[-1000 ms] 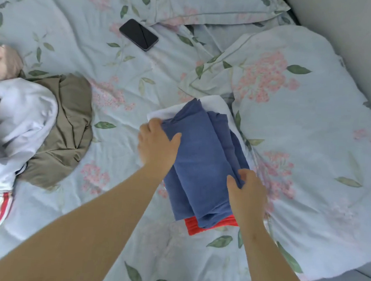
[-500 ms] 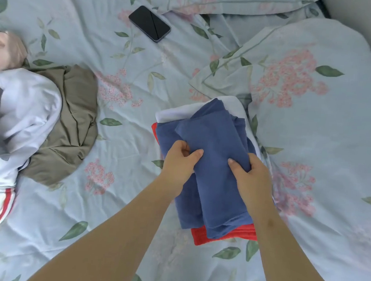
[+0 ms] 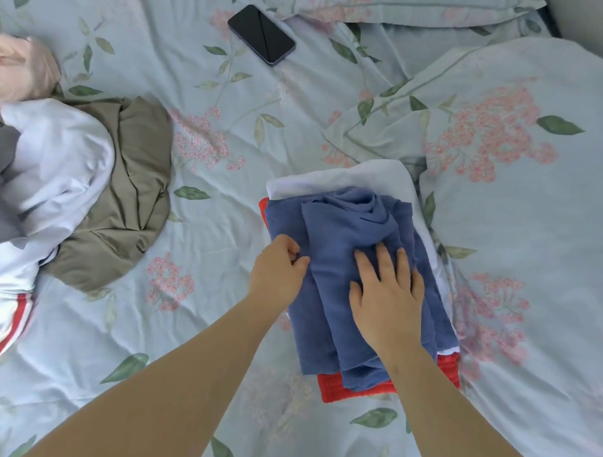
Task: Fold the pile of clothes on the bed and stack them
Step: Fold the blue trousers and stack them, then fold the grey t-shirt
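Atop the stack [image 3: 350, 390], the blue folded garment [image 3: 342, 227] is laid with its long axis near to far. It is pressed by the flattened right grip [image 3: 387, 297], which was curled round it half a second ago. Its left edge is pinched by the left grip [image 3: 278, 276]. Left of it, nearer that grip, the unfolded pile [image 3: 63, 168] is seen.

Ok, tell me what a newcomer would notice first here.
The blue garment topping the folded stack at centre right, the right hand pressed flat on it and the left hand gripping its left edge. Then the unfolded pile at the left edge, a white garment and an olive garment, and the black phone on the floral sheet at the top.
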A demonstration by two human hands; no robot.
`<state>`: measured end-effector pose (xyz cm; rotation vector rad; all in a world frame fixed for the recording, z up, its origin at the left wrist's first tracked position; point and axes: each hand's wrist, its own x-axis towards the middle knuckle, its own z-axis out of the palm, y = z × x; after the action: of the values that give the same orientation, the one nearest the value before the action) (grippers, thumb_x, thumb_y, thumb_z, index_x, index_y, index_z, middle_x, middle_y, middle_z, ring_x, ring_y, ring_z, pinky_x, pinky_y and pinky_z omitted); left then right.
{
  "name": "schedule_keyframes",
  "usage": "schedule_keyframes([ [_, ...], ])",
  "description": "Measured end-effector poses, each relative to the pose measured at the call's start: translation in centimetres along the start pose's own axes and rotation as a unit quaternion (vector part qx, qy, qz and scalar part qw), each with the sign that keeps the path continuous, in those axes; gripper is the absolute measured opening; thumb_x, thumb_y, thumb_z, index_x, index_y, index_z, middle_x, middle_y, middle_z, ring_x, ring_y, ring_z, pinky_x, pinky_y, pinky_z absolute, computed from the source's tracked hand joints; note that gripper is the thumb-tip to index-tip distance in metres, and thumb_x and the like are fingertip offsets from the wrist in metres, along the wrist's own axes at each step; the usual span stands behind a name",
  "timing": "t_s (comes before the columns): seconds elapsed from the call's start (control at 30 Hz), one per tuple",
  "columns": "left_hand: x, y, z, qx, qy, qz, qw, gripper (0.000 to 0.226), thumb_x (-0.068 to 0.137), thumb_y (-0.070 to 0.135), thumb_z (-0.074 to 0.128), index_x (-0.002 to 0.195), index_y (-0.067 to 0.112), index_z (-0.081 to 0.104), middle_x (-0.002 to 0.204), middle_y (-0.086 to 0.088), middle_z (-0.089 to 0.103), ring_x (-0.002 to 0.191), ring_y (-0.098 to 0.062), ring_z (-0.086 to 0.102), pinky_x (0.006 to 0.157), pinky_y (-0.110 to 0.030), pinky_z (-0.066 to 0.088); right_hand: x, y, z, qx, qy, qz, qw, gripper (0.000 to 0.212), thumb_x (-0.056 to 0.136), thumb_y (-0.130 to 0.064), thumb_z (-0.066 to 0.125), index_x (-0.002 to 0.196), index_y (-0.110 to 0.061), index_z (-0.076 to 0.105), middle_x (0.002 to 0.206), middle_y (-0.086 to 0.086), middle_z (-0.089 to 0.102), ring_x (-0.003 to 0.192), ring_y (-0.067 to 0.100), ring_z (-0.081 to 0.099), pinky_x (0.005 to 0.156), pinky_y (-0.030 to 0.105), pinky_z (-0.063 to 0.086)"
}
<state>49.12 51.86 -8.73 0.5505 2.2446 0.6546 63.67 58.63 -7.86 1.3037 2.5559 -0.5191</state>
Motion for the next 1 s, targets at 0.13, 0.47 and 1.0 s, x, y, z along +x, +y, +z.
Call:
schedule_keyframes([
  [0.13,-0.5,-1.0,-2.1,0.096,0.018,0.059,0.993,0.025,0.095,0.026,0.049,0.118,0.017,0.051,0.115,-0.001,0.055,0.097,-0.020,0.055,0.076,-0.031,0.042,-0.2,-2.0,-1.0,0.014,0.093,0.004,0.996,0.050,0.074,-0.016,0.076,0.122,-0.012,0.063,0.132,0.022,0.054,0.125,0.046,0.047,0.095,0.061,0.039],
  [0.47,-3.9,-11.9,-14.7,0.252,0.109,0.081,0.958,0.034,0.095,0.031,0.046,0.128,0.024,0.047,0.127,0.007,0.052,0.111,-0.018,0.050,0.087,-0.028,0.039,-1.5,-15.1,-0.3,0.026,0.006,-0.121,0.992,0.053,0.093,-0.029,0.049,0.144,-0.023,0.034,0.155,0.004,0.024,0.142,0.026,0.018,0.110,0.039,0.019],
  [1.0,-3.7,-33.6,-35.2,0.336,0.237,0.039,0.911,0.078,0.070,0.021,0.080,0.139,0.014,0.044,0.144,-0.010,0.043,0.128,-0.039,0.041,0.102,-0.053,0.033,-6.8,-39.7,8.1,0.035,-0.103,-0.130,0.985,0.051,0.096,-0.032,0.046,0.144,-0.025,0.029,0.154,0.001,0.022,0.140,0.021,0.021,0.109,0.034,0.024],
])
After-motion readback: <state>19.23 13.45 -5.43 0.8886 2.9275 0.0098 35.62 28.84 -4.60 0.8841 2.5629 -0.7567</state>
